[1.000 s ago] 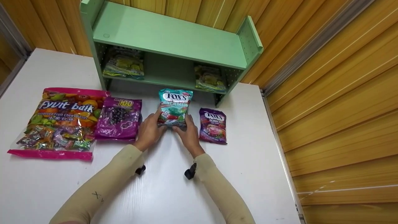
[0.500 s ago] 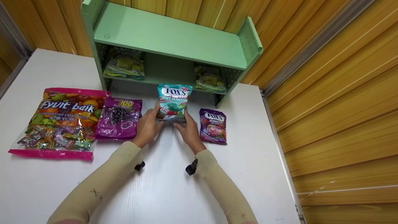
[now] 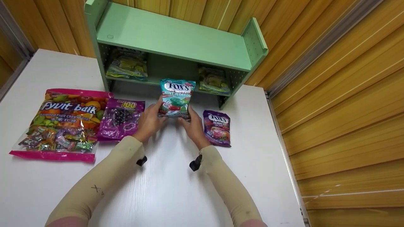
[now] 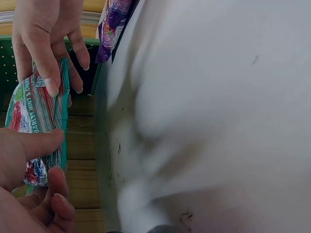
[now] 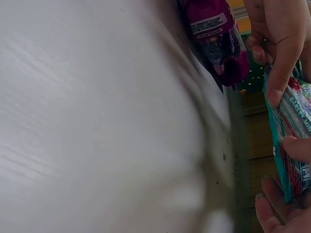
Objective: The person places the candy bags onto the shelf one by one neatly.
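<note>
Bag, teal, btwn L fingers & R fingers, gripped both sides

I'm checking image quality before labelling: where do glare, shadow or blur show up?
Head view: the large print on the teal packet is legible, glints dot the pink-edged bag, and the two packets inside the green shelf sit in shadow; left wrist view: soft-edged shadows spread over the white table; right wrist view: similar soft shadows cross it.
</note>
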Demonstrator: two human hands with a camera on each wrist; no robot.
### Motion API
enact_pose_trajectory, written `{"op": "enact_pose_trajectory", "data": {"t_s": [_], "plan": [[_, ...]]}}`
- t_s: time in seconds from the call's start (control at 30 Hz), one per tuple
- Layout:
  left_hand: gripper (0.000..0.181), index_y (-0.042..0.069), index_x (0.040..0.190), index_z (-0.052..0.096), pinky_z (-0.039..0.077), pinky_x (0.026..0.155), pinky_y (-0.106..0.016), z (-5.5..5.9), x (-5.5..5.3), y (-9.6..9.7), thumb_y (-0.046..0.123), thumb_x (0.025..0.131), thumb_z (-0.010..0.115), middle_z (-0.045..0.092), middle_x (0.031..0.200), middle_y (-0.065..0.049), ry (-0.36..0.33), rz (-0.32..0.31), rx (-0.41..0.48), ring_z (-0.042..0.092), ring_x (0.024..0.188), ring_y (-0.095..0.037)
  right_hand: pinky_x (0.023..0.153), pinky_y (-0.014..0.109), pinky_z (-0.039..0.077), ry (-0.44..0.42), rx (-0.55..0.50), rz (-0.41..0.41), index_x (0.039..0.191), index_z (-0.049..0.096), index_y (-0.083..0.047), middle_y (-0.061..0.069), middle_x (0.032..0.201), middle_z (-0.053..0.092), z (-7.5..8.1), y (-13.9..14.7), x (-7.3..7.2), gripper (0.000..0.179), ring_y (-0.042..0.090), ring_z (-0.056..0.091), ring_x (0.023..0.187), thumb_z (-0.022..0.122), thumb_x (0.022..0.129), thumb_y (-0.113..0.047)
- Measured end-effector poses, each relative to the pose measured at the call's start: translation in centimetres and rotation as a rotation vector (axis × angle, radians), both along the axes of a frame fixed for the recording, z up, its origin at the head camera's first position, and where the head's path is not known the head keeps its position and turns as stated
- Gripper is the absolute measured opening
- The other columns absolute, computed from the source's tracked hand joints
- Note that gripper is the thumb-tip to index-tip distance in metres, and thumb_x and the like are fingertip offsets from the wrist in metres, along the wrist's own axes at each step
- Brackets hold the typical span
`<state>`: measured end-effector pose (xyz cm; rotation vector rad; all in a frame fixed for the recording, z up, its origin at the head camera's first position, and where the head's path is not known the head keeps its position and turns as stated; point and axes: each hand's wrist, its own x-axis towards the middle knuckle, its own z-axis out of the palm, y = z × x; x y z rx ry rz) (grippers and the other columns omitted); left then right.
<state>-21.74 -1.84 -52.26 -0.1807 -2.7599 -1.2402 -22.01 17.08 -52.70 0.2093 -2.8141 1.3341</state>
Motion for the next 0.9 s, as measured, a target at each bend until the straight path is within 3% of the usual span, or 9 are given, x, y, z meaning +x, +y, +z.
{"op": "enact_pose_trajectory", "data": {"t_s": [0.17, 0.47, 0.67, 0.9], "plan": [[0.085, 0.021, 0.153, 0.029, 0.049, 0.091, -0.053, 0.5, -0.4, -0.2, 0.019, 0.083, 0.077, 0.06, 0.13, -0.019, 0.014, -0.005, -0.004, 0.062, 0.106, -0.039, 0.101, 0.036, 0.047, 0.028, -0.009, -0.009, 0.153, 0.026, -0.012, 0.012, 0.149, 0.045, 0.3, 0.0, -0.4, 0.072, 0.023, 0.049, 0.131, 0.065, 0.093, -0.02], [0.086, 0.028, 0.155, 0.022, 0.044, 0.103, -0.052, 1.4, -1.2, -0.5, 0.022, 0.086, 0.074, 0.054, 0.141, -0.014, -0.057, -0.017, 0.031, 0.056, 0.121, -0.036, 0.093, 0.031, 0.052, 0.013, -0.03, -0.023, 0.154, 0.025, -0.02, 0.007, 0.151, 0.043, 1.1, -0.2, -1.2, 0.073, 0.02, 0.054, 0.127, 0.065, 0.093, -0.023], [0.085, 0.036, 0.154, 0.019, 0.041, 0.107, -0.052, 2.2, -1.6, -0.5, 0.024, 0.088, 0.072, 0.049, 0.147, -0.01, -0.11, -0.008, 0.041, 0.051, 0.128, -0.035, 0.094, 0.029, 0.052, 0.015, -0.07, -0.041, 0.154, 0.025, -0.018, 0.006, 0.151, 0.043, 1.5, -0.3, -1.6, 0.071, 0.018, 0.056, 0.124, 0.063, 0.094, -0.023], [0.083, 0.038, 0.153, 0.022, 0.042, 0.104, -0.053, 2.8, -1.8, -0.5, 0.025, 0.088, 0.072, 0.051, 0.145, -0.01, -0.085, 0.004, 0.051, 0.053, 0.126, -0.035, 0.106, 0.03, 0.044, 0.034, -0.089, -0.073, 0.154, 0.025, -0.021, 0.004, 0.153, 0.04, 1.8, -0.5, -1.9, 0.068, 0.017, 0.045, 0.136, 0.059, 0.096, -0.027]]}}
